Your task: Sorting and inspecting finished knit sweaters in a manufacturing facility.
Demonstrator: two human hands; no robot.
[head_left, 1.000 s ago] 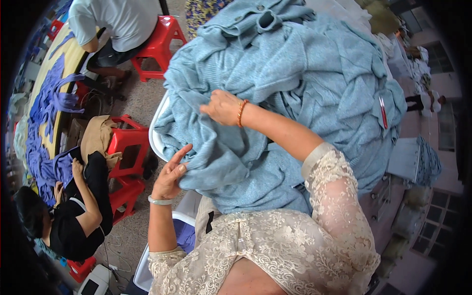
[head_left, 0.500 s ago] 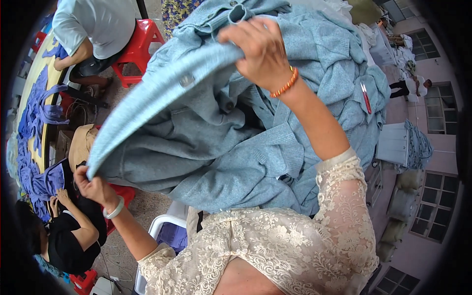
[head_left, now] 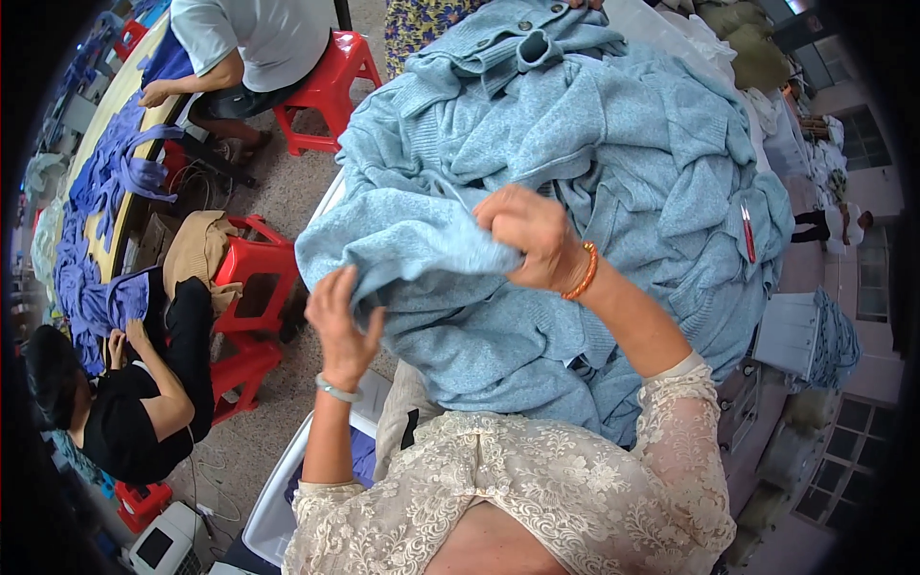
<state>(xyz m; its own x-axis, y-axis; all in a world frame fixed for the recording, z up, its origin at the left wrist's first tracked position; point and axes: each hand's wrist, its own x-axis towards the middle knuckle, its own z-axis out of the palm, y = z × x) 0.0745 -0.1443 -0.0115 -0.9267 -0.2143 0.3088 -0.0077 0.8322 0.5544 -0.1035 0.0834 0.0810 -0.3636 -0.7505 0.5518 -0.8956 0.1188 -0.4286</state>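
Note:
My right hand [head_left: 537, 240], with an orange beaded bracelet at its wrist, is closed on a fold of a light blue knit cardigan [head_left: 412, 235]. My left hand [head_left: 343, 321] has its thumb and fingers apart at the cardigan's near left edge; the fingertips appear to touch the cloth. The cardigan lies bunched on a large heap of light blue knitwear [head_left: 661, 134]. A buttoned front [head_left: 522, 27] shows at the heap's far end. On the heap's right side rests a small red-handled tool with two metal tips [head_left: 747, 233], probably thread snips.
A white tub [head_left: 278, 517] with purple cloth stands at my near left. Red stools [head_left: 331, 91] and two seated co-workers [head_left: 144, 422] are left, by a long table [head_left: 110, 81] with purple knitwear. A grey bin [head_left: 791, 331] holds blue garments at right. Another person's fingers [head_left: 585, 4] touch the heap's far end.
The stretched cardigan edge has come down and now lies bunched. My right hand has moved lower and nearer. My left hand has moved right, let go of the edge and opened.

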